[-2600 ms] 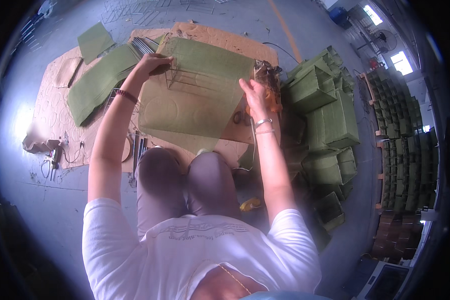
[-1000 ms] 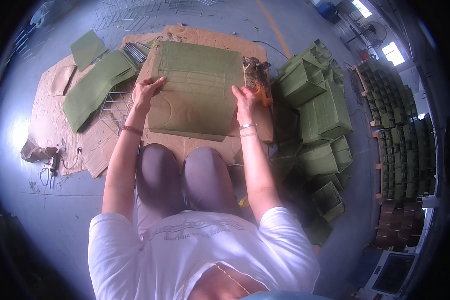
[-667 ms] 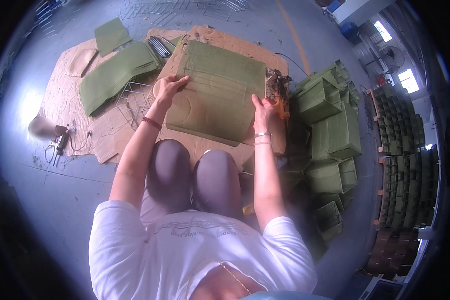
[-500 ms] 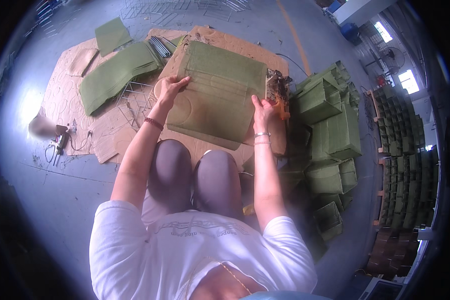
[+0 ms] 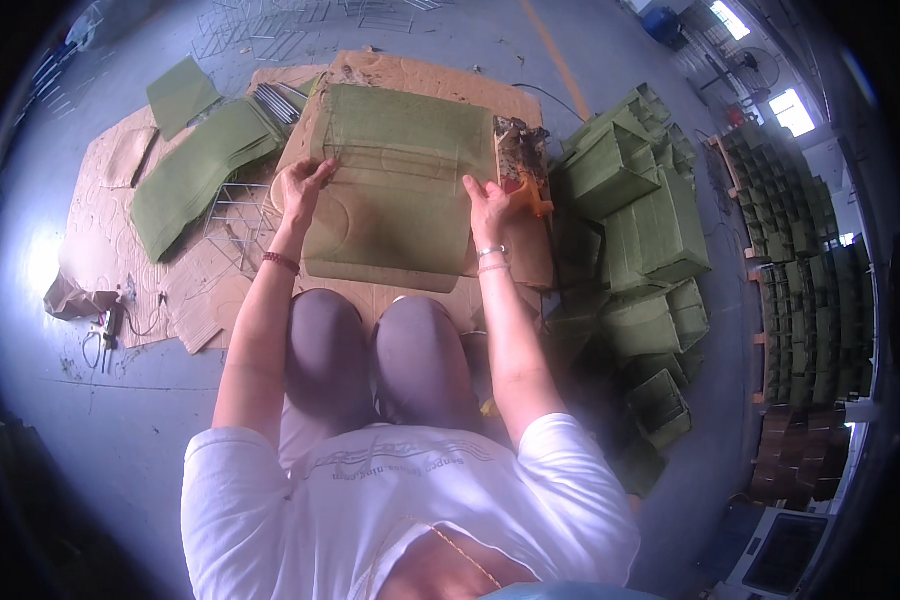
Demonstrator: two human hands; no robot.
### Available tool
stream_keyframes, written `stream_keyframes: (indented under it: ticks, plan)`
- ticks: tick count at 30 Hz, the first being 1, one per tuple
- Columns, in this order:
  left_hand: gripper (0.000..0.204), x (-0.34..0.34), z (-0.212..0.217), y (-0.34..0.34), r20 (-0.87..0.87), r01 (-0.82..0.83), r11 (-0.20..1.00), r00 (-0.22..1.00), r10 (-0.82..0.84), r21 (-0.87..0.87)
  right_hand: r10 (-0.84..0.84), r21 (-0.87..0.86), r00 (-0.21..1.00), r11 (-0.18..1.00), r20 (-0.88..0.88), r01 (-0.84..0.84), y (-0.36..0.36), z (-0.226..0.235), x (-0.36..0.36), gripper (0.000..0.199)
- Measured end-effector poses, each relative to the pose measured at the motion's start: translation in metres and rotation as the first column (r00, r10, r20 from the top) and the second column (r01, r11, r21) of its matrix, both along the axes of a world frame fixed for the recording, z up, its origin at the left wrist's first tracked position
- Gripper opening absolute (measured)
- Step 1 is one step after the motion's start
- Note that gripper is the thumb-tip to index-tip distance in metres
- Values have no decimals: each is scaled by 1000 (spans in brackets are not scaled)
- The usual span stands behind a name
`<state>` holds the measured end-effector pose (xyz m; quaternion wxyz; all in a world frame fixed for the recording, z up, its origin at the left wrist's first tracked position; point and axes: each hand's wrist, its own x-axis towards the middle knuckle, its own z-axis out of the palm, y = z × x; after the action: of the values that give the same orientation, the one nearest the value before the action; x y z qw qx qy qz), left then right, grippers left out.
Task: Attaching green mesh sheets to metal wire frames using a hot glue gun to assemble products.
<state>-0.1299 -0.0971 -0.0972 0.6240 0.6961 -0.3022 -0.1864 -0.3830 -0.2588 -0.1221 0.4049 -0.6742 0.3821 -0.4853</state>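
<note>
A large olive-green fabric sheet (image 5: 400,185) lies flat on brown cardboard (image 5: 220,290) in front of my knees, with thin wire outlines showing through it. My left hand (image 5: 298,190) presses on the sheet's left edge, fingers spread. My right hand (image 5: 490,205) rests on the sheet's right edge, fingers flat against it. Both palms push down on the fabric rather than closing around it.
A pile of green fabric pieces (image 5: 198,170) and wire frames (image 5: 235,215) lie to the left. An orange-handled tool (image 5: 523,170) sits just right of the sheet. Stacks of finished green fabric boxes (image 5: 640,210) crowd the right side. Small tools (image 5: 110,322) lie on the floor at left.
The green sheet, held up and tilted at first, has been laid flat on the cardboard. Both hands went down with it and now press on its side edges.
</note>
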Motion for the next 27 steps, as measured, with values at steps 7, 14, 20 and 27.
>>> stream_keyframes:
  ticks: [7, 14, 20, 27]
  plan:
    - [27, -3, -1, 1, 160, -102, 994, 983, 93, 49, -89, -77, 980, 994, -177, 76, 2, 0, 3, 37]
    - [28, 8, -26, -6, 66, -28, 999, 997, 30, -23, -102, -135, 994, 986, -28, 98, -12, -23, 5, 39]
    - [25, 14, -37, -3, -98, 10, 987, 995, -26, -158, -62, -66, 998, 996, 13, 63, -10, -30, 11, 40]
    - [23, -1, -19, 0, -63, -4, 986, 998, -7, -166, -61, -43, 997, 997, 49, 64, -9, -24, 3, 37]
